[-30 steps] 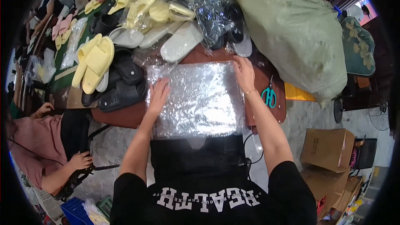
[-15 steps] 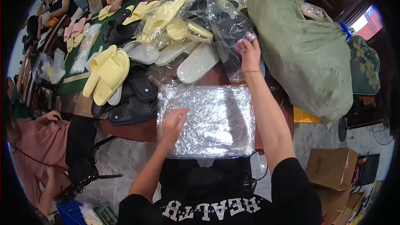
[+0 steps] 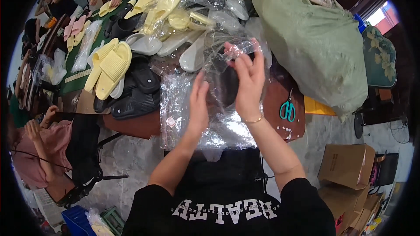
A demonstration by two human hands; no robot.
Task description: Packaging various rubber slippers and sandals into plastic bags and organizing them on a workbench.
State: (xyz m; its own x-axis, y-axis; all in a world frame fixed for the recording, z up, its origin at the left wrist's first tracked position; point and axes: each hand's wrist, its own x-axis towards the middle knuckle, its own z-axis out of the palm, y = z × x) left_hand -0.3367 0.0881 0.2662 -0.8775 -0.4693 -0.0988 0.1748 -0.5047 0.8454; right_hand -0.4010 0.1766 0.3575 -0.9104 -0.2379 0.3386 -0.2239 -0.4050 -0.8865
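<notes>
Gathered in my right hand (image 3: 250,89) is the upper part of a transparent plastic bag (image 3: 221,72), the fingers closed round the crumpled film. Dark slippers show blurrily through the bag, which hangs over a stack of flat transparent plastic bags (image 3: 177,131) at the table's front edge. My left hand (image 3: 199,111) is held upright along the bag's left side, fingers stretched out; whether it presses on the film I cannot tell. A white slipper (image 3: 191,57) lies just beyond it. Turquoise-handled scissors (image 3: 287,110) rest on the table to the right.
Yellow slippers (image 3: 110,70) and black slippers (image 3: 139,100) are piled at the left. Bagged yellow slippers (image 3: 177,19) lie at the back. A bulging green sack (image 3: 310,48) borders the right side. A cardboard box (image 3: 345,164) stands on the floor. Other people sit at the left.
My right hand has brought the bag with dark slippers from the back right to above the stack. My left hand has risen beside it. The scissors have come into view.
</notes>
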